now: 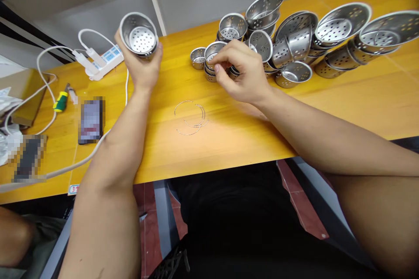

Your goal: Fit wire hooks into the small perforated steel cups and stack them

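My left hand (144,69) is wrapped round a perforated metal cup (139,37), lifted with its opening facing me. My right hand (242,72) has its thumb and forefinger pinched together just in front of a small metal cup (213,49); whatever they hold, if anything, is too small to make out. Behind and right of that hand stand several stacks of perforated metal cups (297,48), some tilted. Several thin curved wires (193,117) lie on the yellow table (170,152) between my forearms.
A white power strip (104,63) with plugs and cables sits at the left. Nearby lie a green and yellow screwdriver (60,101), a phone (91,120) and a second dark device (29,157). A cardboard box (28,100) stands at the far left. Another person's knee (15,237) shows below.
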`<state>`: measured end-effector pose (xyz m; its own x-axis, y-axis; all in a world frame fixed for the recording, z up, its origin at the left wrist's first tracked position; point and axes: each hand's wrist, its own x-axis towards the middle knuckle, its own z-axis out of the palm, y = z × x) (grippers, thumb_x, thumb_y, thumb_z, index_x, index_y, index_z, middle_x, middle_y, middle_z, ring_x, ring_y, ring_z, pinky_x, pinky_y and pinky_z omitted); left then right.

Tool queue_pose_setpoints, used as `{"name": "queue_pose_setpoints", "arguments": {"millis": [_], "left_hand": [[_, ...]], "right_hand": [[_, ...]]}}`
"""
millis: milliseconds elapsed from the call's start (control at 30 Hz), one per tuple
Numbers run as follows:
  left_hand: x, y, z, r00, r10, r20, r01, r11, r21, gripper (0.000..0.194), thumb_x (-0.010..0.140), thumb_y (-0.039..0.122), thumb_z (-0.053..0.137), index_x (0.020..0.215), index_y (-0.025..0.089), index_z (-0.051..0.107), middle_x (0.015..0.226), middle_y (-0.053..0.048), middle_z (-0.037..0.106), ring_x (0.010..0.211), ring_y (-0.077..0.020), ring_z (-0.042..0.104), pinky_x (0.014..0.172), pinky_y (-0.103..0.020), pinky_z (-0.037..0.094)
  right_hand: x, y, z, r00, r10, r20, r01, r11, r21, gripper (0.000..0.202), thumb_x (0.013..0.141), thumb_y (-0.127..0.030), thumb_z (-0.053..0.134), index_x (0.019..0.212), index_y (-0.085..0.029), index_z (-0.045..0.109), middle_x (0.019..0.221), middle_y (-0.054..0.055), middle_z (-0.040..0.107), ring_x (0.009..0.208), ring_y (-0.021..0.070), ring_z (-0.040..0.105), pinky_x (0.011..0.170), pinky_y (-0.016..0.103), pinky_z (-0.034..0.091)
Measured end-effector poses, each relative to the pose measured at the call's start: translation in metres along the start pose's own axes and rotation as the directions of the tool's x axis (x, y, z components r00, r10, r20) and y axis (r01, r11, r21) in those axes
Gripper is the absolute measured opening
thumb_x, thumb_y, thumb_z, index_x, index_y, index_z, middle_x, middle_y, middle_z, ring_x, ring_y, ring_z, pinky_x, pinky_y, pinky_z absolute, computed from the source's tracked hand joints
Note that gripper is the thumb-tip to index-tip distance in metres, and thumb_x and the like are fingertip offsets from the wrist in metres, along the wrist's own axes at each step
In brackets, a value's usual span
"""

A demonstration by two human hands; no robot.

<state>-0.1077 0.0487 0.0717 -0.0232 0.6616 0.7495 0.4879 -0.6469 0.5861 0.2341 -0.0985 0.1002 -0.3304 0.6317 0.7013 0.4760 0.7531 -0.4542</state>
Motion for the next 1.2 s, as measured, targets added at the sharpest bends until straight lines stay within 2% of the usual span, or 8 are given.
{"name": "queue_pose_setpoints", "arguments": {"millis": [67,167,333,500,700,867,1033,1200], "left_hand": [[-0.011,0.029,0.015,0.994,0.111,0.008,-0.111,0.994,-0.025,0.115,0.077,0.115,0.070,0.156,0.041,0.031,0.158,-0.003,0.062,0.159,-0.0279,0.057,0.149,-0.054,0.041],[-0.034,0.068,0.034,0.959,0.179,0.218,-0.164,0.983,-0.083,0.110,0.076,0.113,0.073,0.150,0.037,0.044,0.147,-0.009,0.069,0.146,-0.0368,0.072,0.133,-0.062,0.059],[-0.057,0.092,0.040,0.895,0.153,0.418,-0.134,0.988,-0.075,0.100,0.080,0.095,0.088,0.149,0.032,0.052,0.141,-0.009,0.076,0.139,-0.0393,0.080,0.127,-0.063,0.065],[-0.059,0.085,0.038,0.859,0.165,0.484,-0.145,0.986,-0.080,0.105,0.078,0.087,0.097,0.155,0.034,0.049,0.150,-0.010,0.074,0.145,-0.0401,0.078,0.130,-0.061,0.064],[-0.054,0.044,0.041,0.941,0.110,0.321,-0.100,0.994,-0.046,0.098,0.082,0.084,0.095,0.153,0.035,0.049,0.153,-0.011,0.068,0.147,-0.0374,0.073,0.135,-0.060,0.060],[-0.047,0.016,0.038,0.971,0.094,0.218,-0.093,0.996,-0.015,0.096,0.080,0.090,0.092,0.148,0.035,0.053,0.150,-0.011,0.069,0.147,-0.0374,0.071,0.137,-0.061,0.057],[-0.053,0.022,0.041,0.953,0.094,0.287,-0.079,0.995,-0.061,0.100,0.080,0.094,0.090,0.150,0.033,0.053,0.148,-0.012,0.072,0.145,-0.0368,0.074,0.136,-0.059,0.058],[-0.059,0.029,0.043,0.948,0.059,0.313,-0.043,0.998,-0.055,0.098,0.080,0.097,0.088,0.144,0.031,0.057,0.137,-0.010,0.076,0.136,-0.0360,0.079,0.131,-0.061,0.060]], "right_hand": [[0.000,-0.002,-0.002,1.000,0.013,0.025,-0.013,1.000,0.000,0.039,0.121,-0.057,0.052,0.139,-0.030,0.074,0.134,0.016,0.077,0.114,0.0317,0.071,0.103,0.053,0.064],[0.001,-0.004,-0.006,0.998,-0.004,0.062,0.005,1.000,-0.010,0.048,0.117,-0.057,0.059,0.156,-0.029,0.067,0.156,0.019,0.067,0.130,0.0355,0.069,0.106,0.055,0.065],[0.005,-0.007,-0.012,0.992,0.031,0.119,-0.015,0.991,-0.136,0.047,0.113,-0.058,0.067,0.154,-0.033,0.070,0.166,0.019,0.058,0.157,0.0429,0.054,0.115,0.062,0.061],[0.006,-0.014,-0.013,0.959,0.000,0.283,0.047,0.986,-0.160,0.027,0.115,-0.049,0.065,0.130,-0.034,0.082,0.163,0.017,0.062,0.151,0.0444,0.058,0.113,0.065,0.059],[0.007,-0.011,-0.014,0.962,-0.050,0.270,0.102,0.978,-0.183,0.028,0.116,-0.050,0.063,0.120,-0.030,0.081,0.138,0.017,0.071,0.134,0.0426,0.065,0.104,0.060,0.057],[0.006,-0.009,-0.015,0.807,-0.042,0.588,0.236,0.937,-0.257,0.027,0.116,-0.039,0.063,0.100,-0.024,0.079,0.112,0.010,0.076,0.095,0.0271,0.068,0.074,0.038,0.041],[0.006,-0.013,-0.014,0.690,0.066,0.721,0.260,0.906,-0.333,0.020,0.110,-0.031,0.073,0.093,-0.021,0.077,0.111,0.008,0.079,0.085,0.0224,0.065,0.066,0.035,0.029],[0.006,-0.017,-0.014,0.770,-0.022,0.637,0.274,0.914,-0.300,0.029,0.112,-0.048,0.072,0.109,-0.019,0.078,0.115,0.013,0.078,0.091,0.0268,0.066,0.071,0.037,0.036]]}}
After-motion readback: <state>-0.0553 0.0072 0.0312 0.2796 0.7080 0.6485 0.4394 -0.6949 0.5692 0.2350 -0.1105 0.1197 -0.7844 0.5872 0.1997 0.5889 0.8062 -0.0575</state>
